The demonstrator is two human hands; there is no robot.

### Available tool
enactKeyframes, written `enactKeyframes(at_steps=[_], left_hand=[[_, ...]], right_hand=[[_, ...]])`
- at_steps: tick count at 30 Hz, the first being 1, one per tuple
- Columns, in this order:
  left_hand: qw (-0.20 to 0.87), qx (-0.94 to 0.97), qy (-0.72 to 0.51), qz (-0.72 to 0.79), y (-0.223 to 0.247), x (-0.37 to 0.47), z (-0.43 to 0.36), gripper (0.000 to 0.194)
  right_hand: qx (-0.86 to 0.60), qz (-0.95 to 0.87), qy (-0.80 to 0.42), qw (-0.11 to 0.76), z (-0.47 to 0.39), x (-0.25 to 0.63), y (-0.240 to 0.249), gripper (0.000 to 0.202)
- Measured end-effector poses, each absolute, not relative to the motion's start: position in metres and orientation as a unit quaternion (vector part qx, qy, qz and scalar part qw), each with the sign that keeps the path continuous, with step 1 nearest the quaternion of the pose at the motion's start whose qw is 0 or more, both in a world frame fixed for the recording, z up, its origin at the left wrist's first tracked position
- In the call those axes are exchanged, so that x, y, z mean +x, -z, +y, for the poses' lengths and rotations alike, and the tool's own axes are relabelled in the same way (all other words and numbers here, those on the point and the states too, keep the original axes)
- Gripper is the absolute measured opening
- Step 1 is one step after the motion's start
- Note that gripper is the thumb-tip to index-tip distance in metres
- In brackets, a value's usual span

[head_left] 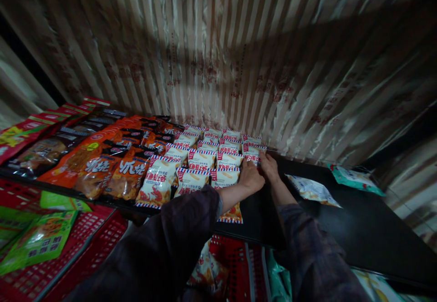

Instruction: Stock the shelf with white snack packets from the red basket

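Past the orange snack bags (pixel 126 170), white shrimp-snack packets (pixel 196 158) overlap in rows, likely so each name shows, and the left hand (pixel 252 175) and right hand (pixel 269 168) flank the back-right packet (pixel 252 151) on the black shelf (pixel 368 229) (whether either grip is closed, I can't tell).

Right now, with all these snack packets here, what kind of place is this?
Probably a small shop or snack storeroom: a flat black shelf holds rows of white plastic snack packets and shiny orange plastic snack bags, with red plastic mesh baskets below.
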State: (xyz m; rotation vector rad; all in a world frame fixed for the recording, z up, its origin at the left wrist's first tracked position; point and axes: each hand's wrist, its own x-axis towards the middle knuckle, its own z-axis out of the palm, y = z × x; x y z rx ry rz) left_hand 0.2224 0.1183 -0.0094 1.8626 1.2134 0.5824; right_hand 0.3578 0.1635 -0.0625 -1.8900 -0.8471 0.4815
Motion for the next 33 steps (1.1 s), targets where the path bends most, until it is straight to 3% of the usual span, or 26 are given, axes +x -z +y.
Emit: enactKeyframes(at_steps=[19, 33], left_hand=[[0.408, 0.727, -0.206, 0.512, 0.001, 0.22, 0.11, 0.077], [0.432, 0.788, -0.184, 0.399, -0.035, 0.177, 0.041, 0.059]], right_hand=[[-0.792, -0.342, -0.165, 0.479, 0.147, 0.347, 0.05, 0.057], [-0.673, -0.358, -0.171, 0.625, 0.052, 0.293, 0.023, 0.051]])
